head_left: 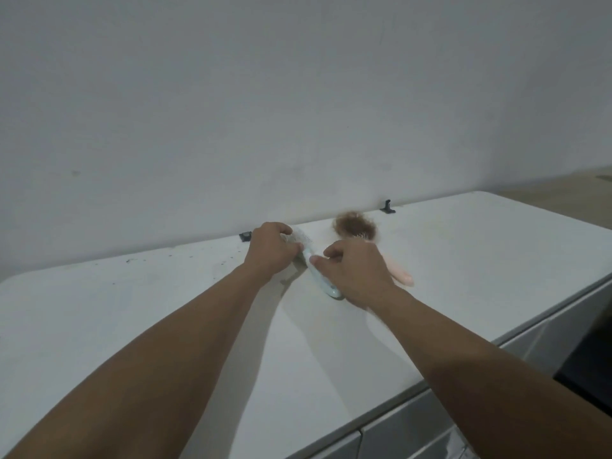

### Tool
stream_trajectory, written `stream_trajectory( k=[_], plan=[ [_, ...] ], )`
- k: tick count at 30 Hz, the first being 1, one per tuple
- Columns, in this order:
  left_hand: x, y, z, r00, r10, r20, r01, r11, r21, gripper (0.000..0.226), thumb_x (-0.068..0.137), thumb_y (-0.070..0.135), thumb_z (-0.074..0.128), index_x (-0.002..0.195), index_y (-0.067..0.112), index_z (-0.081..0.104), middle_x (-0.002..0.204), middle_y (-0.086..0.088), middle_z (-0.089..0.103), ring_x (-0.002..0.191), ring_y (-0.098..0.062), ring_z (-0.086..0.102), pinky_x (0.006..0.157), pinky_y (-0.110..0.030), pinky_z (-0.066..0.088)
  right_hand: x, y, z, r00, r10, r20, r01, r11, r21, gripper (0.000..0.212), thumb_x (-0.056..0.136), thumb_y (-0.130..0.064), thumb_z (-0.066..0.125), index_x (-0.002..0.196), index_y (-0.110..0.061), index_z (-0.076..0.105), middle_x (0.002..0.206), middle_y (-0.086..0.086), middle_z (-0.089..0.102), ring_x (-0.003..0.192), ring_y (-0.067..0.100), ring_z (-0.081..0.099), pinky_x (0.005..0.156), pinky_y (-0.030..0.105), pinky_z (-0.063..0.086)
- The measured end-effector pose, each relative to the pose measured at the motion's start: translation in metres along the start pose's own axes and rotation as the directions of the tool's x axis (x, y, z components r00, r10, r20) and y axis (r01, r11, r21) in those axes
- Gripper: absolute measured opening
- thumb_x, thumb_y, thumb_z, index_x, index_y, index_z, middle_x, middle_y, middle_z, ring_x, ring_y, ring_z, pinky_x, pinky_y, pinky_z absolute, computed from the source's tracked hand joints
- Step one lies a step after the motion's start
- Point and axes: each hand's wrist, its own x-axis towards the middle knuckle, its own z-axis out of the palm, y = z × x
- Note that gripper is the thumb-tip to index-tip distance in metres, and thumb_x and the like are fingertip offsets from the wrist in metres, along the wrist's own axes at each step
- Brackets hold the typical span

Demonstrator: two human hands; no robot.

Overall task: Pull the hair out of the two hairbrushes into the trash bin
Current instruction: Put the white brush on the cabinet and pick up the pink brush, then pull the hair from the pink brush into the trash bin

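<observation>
A pale blue hairbrush point(318, 274) lies on the white table point(165, 309) near the back wall. My left hand point(270, 251) is closed over its bristle head. My right hand point(356, 273) grips its handle, thumb on top. Behind my right hand lies a pink hairbrush point(402, 276); its head is covered by a clump of brown hair point(356, 226) and its handle points to the right. No hair shows on the blue brush where its bristles are visible. No trash bin is in view.
Two small black clips, one point(387, 207) and another point(245, 236), sit along the table's back edge against the grey wall. Dark specks dot the table at the left. The table's front edge runs diagonally at the right, with a dark object point(592, 366) below it.
</observation>
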Motion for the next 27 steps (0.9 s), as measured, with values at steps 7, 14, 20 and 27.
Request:
stream_trajectory(
  k=[7, 14, 20, 27],
  plan=[
    [0.002, 0.032, 0.009, 0.990, 0.135, -0.051, -0.127, 0.983, 0.136, 0.037, 0.080, 0.015, 0.065, 0.116, 0.010, 0.067, 0.125, -0.008, 0.064, 0.122, -0.024, 0.052, 0.094, -0.026, 0.039, 0.028, 0.031, -0.028, 0.981, 0.159, -0.113, -0.188, 0.927, -0.326, 0.028, 0.084, -0.025, 0.060, 0.110, -0.014, 0.063, 0.110, 0.008, 0.066, 0.107, 0.031, 0.060, 0.090, 0.038, 0.050],
    [0.002, 0.055, 0.039, 0.992, 0.103, 0.066, -0.106, 0.993, 0.044, 0.030, 0.081, 0.001, 0.053, 0.105, 0.009, 0.071, 0.116, -0.008, 0.067, 0.108, -0.023, 0.061, 0.083, -0.020, 0.042, 0.027, 0.054, -0.028, 0.978, 0.192, -0.081, -0.207, 0.939, -0.276, 0.027, 0.080, -0.005, 0.055, 0.107, -0.010, 0.056, 0.105, 0.013, 0.064, 0.097, 0.032, 0.059, 0.075, 0.033, 0.048],
    [-0.004, 0.070, 0.049, 0.991, 0.117, 0.071, -0.117, 0.993, 0.000, 0.020, 0.084, 0.008, 0.060, 0.100, 0.008, 0.073, 0.106, -0.007, 0.072, 0.102, -0.022, 0.064, 0.079, -0.019, 0.041, 0.008, 0.059, -0.041, 0.973, 0.195, -0.126, -0.206, 0.975, -0.086, 0.031, 0.084, -0.008, 0.054, 0.114, -0.016, 0.056, 0.112, 0.007, 0.060, 0.096, 0.027, 0.057, 0.080, 0.035, 0.052],
    [-0.021, 0.106, 0.063, 0.994, 0.016, 0.106, 0.009, 0.974, -0.226, 0.021, 0.079, 0.026, 0.060, 0.086, 0.007, 0.066, 0.086, -0.016, 0.071, 0.084, -0.038, 0.071, 0.080, -0.048, 0.059, -0.025, 0.062, -0.078, 0.956, 0.186, -0.228, -0.189, 0.982, 0.005, 0.026, 0.084, -0.013, 0.058, 0.110, -0.018, 0.060, 0.110, 0.004, 0.065, 0.101, 0.023, 0.059, 0.078, 0.028, 0.045]
  ],
)
